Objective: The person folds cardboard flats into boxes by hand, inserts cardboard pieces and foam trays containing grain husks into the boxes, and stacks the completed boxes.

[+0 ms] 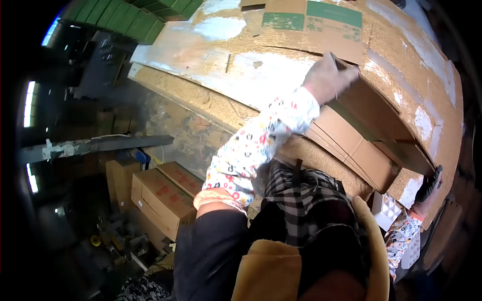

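Observation:
My left hand (pixel 329 78) grips the upper left corner of a folded cardboard box (pixel 379 108), which stands tilted on its edge on the worn table. At the box's far right end, my right hand (pixel 429 190), partly covered by something dark, holds the lower corner. More flat cardboard sheets (pixel 351 145) lie beneath and beside it, nearer my body. Beyond my left hand, a flat cardboard piece with green print (pixel 334 25) rests on the table.
The chipped wooden table (pixel 201 65) spans the upper view. Green boxes (pixel 115 20) are stacked at its upper left. Closed cartons (pixel 163 193) stand at lower left beneath a metal bar (pixel 115 144). A white perforated tray (pixel 389 213) sits near my right forearm.

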Available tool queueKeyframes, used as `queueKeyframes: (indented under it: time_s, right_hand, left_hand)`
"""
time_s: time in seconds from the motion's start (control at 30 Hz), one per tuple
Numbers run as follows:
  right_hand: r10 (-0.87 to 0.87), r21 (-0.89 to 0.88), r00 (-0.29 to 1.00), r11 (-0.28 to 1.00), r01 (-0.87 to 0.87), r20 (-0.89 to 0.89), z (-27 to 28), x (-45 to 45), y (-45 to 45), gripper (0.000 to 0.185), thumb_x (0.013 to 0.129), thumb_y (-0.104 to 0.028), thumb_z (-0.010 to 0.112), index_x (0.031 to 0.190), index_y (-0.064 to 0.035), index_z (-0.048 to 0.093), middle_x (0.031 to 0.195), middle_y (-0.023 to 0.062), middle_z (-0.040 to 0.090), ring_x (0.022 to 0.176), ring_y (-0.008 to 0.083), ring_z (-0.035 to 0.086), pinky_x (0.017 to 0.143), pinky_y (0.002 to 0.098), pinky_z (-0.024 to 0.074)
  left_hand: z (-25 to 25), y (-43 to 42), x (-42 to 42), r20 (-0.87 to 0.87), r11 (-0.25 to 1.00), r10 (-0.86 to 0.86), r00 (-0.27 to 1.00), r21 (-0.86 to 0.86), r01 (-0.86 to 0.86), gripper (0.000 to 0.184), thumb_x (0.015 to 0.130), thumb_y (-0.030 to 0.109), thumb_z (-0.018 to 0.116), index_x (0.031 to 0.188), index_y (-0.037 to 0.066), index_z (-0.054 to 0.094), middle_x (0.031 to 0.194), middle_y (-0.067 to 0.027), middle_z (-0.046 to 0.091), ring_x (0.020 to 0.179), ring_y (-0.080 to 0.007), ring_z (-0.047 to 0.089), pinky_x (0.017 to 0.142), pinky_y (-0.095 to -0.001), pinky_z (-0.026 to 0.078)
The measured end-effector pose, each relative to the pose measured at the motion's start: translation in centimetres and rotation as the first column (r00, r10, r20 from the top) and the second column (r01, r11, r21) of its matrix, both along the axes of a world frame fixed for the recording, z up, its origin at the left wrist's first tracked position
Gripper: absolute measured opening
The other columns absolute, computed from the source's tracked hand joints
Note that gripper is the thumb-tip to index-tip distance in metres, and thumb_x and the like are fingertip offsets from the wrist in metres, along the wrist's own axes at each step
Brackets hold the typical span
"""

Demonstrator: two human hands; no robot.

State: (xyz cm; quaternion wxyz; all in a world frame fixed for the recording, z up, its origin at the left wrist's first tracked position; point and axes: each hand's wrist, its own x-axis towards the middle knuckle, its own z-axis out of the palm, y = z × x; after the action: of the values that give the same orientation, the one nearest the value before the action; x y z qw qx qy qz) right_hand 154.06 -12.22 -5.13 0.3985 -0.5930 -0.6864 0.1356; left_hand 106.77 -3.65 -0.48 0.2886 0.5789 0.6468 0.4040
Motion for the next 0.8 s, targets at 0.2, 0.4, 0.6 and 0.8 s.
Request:
queueKeyframes:
  time_s: [0.2,0.4,0.6,0.8]
  right_hand:
    - [-0.083,-0.307,0.996,0.949,0.073,-0.019,7.0,-5.6,1.7,0.031,0.093,-0.014,0.044,0.113,0.0030,0.059,0.117,0.0158,0.055,0.110,0.0230,0.052,0.098,0.0326,0.0381]
    - [-0.190,-0.188,0.818,0.977,0.101,-0.543,2.7,-10.4,6.9,0.082,0.078,-0.048,0.063,0.135,0.0008,0.029,0.126,0.0249,0.046,0.121,0.0358,0.042,0.104,0.0390,0.0320]
    - [-0.086,-0.526,0.990,0.840,0.130,0.108,0.2,-9.6,8.1,0.099,0.062,-0.061,0.073,0.128,0.0059,0.041,0.121,0.0217,0.054,0.114,0.0345,0.051,0.098,0.0416,0.0380]
    - [0.206,-0.409,0.969,0.879,-0.246,-0.140,8.6,-3.4,10.2,0.079,0.074,-0.064,0.057,0.118,0.0011,0.056,0.117,0.0167,0.059,0.107,0.0278,0.056,0.093,0.0362,0.0415]
  left_hand:
    - [4.7,4.2,3.8,-0.553,0.823,-0.470,0.688,0.008,0.568,0.026,0.083,0.033,0.058,0.082,0.008,0.064,0.065,-0.0152,0.059,0.065,-0.0316,0.062,0.060,-0.0436,0.050]
    - [2.2,-3.0,14.0,-0.325,0.146,-0.933,-0.158,-0.738,0.659,0.055,0.089,0.059,0.040,0.111,0.015,0.064,0.097,-0.0133,0.067,0.088,-0.0316,0.063,0.089,-0.0426,0.037]
    - [2.1,-4.4,10.4,-0.199,0.718,-0.696,0.690,-0.217,0.661,0.104,0.065,0.041,0.078,0.138,-0.007,0.023,0.137,-0.0310,0.031,0.127,-0.0445,0.031,0.108,-0.0458,0.023]
    - [-3.1,-5.4,12.8,-0.281,0.833,-0.345,0.896,0.348,0.430,0.099,0.066,0.019,0.082,0.140,-0.005,0.020,0.142,-0.0259,0.024,0.131,-0.0386,0.027,0.111,-0.0471,0.020]
